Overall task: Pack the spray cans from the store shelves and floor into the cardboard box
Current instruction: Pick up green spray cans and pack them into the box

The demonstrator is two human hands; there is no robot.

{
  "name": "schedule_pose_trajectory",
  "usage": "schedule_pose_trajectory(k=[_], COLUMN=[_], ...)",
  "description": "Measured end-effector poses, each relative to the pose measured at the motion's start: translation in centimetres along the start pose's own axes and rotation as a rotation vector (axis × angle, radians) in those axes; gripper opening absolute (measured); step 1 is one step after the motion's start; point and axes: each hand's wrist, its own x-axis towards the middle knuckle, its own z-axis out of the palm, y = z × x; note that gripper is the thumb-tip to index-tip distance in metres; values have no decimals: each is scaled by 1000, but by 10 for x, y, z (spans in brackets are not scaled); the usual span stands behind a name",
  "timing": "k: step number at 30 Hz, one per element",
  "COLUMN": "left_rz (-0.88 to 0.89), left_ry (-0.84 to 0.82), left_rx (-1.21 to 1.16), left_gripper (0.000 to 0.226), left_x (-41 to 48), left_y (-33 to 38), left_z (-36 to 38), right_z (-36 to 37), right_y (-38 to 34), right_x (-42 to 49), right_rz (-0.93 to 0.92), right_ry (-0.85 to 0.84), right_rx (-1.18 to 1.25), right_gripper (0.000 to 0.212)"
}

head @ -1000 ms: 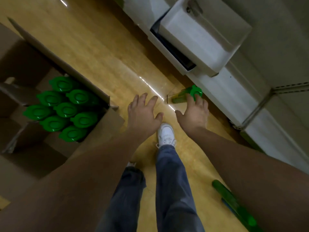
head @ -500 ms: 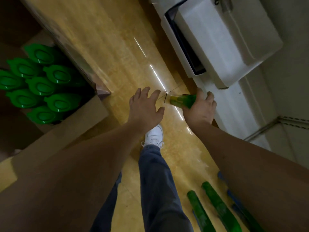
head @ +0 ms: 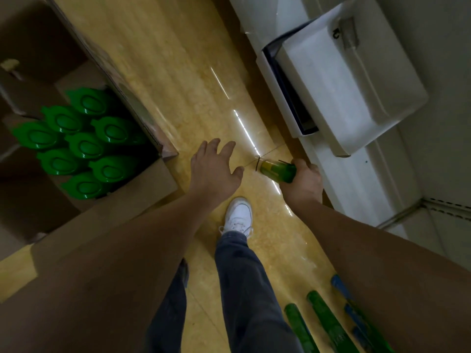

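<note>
My right hand grips a green and yellow spray can near its top, holding it sideways above the floor with its base pointing left. My left hand hovers open just left of the can, fingers spread, touching nothing. The cardboard box stands open at the left, with several green-capped cans upright inside it. More green cans lie on the floor at the bottom right, partly hidden by my right arm.
White shelving with a protruding bin runs along the right side. The box's flap stretches along the glossy yellow floor. My white shoe and jeans stand between my arms. Blue cans lie beside the green ones.
My right hand has closed round the can on the floor and lifted it. The view has shifted, bringing the box nearer and more floor cans into sight.
</note>
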Motion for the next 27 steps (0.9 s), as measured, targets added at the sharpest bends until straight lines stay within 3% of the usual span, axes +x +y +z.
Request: schedule_pose_trajectory(k=[7, 16, 27], left_rz=[-37, -53, -133], left_ry=[32, 177, 297], left_rx=[-14, -37, -156], left_gripper=[69, 68, 64], left_x=[-25, -86, -171], left_y=[-2, -28, -86], left_z=[-49, -181, -323], right_z=[-25, -80, -124], right_y=[-34, -123, -231], right_x=[-39, -136, -241], right_rz=[-95, -203, -488], right_ry=[0, -16, -81], right_rx=[-31, -85, -190], right_gripper=[54, 59, 47])
